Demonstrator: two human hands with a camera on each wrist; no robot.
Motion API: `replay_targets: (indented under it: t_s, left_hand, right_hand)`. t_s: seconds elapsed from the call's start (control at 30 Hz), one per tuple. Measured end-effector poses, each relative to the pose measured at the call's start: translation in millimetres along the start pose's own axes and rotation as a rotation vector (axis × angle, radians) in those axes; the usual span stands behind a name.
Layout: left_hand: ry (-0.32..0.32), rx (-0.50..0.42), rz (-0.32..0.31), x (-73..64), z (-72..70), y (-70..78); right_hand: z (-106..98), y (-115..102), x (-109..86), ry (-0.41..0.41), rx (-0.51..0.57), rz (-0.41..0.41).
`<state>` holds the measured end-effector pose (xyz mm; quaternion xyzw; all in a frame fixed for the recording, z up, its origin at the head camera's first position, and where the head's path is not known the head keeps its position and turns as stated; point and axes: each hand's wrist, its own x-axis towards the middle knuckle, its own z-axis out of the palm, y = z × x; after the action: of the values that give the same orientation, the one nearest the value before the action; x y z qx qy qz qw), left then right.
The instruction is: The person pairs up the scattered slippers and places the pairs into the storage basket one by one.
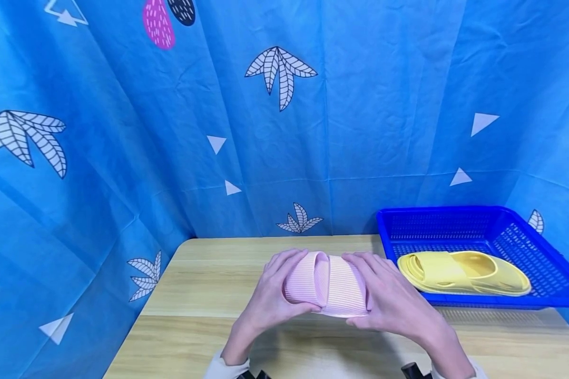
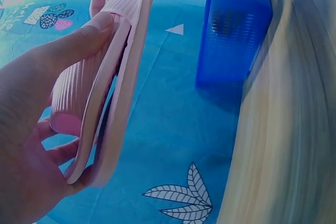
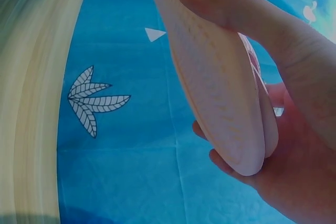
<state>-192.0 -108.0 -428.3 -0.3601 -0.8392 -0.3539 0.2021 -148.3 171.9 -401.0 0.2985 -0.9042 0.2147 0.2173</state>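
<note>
A pair of pink slide slippers (image 1: 346,287) with ribbed straps is held up over the wooden table between both hands. My left hand (image 1: 275,292) grips the left end, its thumb lying against a ribbed strap in the left wrist view. At the other end my right hand (image 1: 393,295) grips the pair, its thumb pressed on a patterned sole (image 3: 220,87) in the right wrist view. The two soles (image 2: 118,129) lie close together with a narrow gap between them.
On the right of the table (image 1: 208,295) stands a blue perforated basket (image 1: 545,252). Yellow slippers (image 1: 498,276) lie in it along the near side. A blue patterned curtain (image 1: 370,131) hangs behind and to the left of the table.
</note>
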Motion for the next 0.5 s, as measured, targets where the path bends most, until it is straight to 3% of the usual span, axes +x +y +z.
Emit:
replay_targets:
  t_s: [0.3,0.5]
  left_hand:
    - [0.003,0.015,0.019,0.8,1.9,0.5]
    - [0.004,-0.006,-0.008,-0.2,2.3,-0.5]
  right_hand:
    - [3.7,-0.6,0.3,0.001,-0.01,-0.004]
    - [5.4,-0.7,1.2,0.005,-0.028,-0.023]
